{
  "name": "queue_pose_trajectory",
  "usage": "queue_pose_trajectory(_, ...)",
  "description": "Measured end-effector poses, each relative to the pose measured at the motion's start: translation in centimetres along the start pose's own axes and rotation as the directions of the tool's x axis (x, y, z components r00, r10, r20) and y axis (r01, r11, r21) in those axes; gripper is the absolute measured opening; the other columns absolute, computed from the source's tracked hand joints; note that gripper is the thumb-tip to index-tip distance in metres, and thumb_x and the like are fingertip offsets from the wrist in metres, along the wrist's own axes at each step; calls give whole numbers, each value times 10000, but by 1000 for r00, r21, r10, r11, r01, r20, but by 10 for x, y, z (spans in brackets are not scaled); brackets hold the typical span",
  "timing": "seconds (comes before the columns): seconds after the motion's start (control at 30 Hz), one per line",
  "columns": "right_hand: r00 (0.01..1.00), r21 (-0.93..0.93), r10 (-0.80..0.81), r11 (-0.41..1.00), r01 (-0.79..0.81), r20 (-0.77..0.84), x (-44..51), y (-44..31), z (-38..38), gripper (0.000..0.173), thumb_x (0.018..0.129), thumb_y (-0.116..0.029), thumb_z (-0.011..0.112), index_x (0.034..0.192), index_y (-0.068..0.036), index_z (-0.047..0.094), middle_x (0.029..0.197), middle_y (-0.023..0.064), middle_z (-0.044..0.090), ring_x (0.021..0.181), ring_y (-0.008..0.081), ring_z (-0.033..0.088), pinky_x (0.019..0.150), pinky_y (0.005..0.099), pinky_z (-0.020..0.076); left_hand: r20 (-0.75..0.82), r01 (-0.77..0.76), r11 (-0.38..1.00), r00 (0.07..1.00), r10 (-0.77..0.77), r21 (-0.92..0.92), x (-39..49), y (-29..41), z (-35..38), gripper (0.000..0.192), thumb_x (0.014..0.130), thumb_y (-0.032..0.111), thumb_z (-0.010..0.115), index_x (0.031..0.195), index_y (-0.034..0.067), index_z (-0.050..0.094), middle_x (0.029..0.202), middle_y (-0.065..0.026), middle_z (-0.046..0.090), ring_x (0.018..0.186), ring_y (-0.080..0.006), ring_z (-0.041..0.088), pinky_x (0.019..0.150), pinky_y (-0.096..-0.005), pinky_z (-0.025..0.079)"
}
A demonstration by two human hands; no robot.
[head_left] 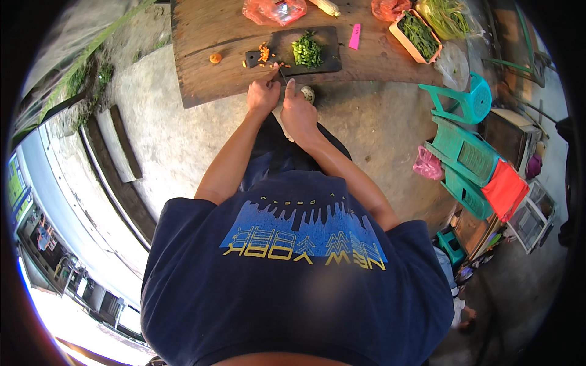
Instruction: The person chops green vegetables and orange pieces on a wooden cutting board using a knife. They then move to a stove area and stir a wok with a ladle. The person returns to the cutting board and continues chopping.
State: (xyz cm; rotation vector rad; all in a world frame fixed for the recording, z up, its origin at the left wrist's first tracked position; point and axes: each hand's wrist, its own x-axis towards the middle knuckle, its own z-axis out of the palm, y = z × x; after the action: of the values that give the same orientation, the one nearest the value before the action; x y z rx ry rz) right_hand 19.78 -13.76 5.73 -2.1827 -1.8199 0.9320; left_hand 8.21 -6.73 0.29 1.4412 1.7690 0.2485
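Note:
My right hand [300, 112] grips a knife with its index finger extended along it; most of the handle is hidden in the palm. The narrow dark blade [283, 77] points towards the near edge of a black cutting board [330, 48]. Beside the blade is my left hand [264, 96], fingers bent and fingertips near the board's edge; whether they hold anything is unclear. Chopped green stalks and leaves [307, 49] are heaped on the board. Diced orange pieces, probably carrot [263, 52], lie around its handle end, some on the wooden table [206, 75].
An orange chunk [215, 58] lies left of the board, a pink strip [355, 36] right of it. Farther right are an orange tub of leafy greens [415, 37] and bagged vegetables [442, 18]. A red plastic bag [274, 10] lies behind. Green plastic stools [480, 98] stand at right.

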Motion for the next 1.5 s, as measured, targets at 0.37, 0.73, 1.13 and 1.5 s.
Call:
queue_pose_trajectory(0.37, 989, 289, 89, 956, -51, -119, -5, 4, 6, 493, 953, -88, 570, 1405, 103, 524, 879, 285, 697, 835, 451, 700, 749, 549, 560, 125, -76, 997, 989, 73, 19, 2, -3, -12, 588, 890, 259, 604, 1467, 370, 607, 759, -112, 649, 782, -285, 684, 794, -427, 545)
queue_pose_trajectory(0.73, 979, 213, 114, 974, -77, -170, -6, -12, 29, 549, 955, -160, 578, 1445, 61, 470, 970, 266, 700, 831, 452, 711, 741, 543, 582, 211, -264, 962, 938, 274, -76, 20, -31, -10, 674, 867, 210, 643, 1526, 316, 553, 698, -84, 554, 669, -252, 613, 711, -420, 532)
queue_pose_trajectory(1.13, 965, 114, 125, 988, -101, -231, -2, -5, 59, 583, 896, -103, 596, 1455, 6, 472, 969, 280, 687, 816, 473, 702, 719, 577, 573, 402, -394, 917, 832, 383, -58, 30, -37, -27, 747, 914, 249, 593, 1628, 228, 376, 778, -137, 681, 737, -360, 703, 757, -497, 556)
queue_pose_trajectory(1.5, 944, 300, 282, 928, -222, -172, -27, -7, 28, 318, 1003, -117, 527, 1299, -10, 573, 960, 304, 687, 883, 503, 669, 777, 585, 524, 426, -424, 901, 801, 420, -92, 33, -39, -33, 802, 905, 227, 607, 1649, 268, 311, 853, -219, 709, 825, -431, 708, 816, -525, 557)
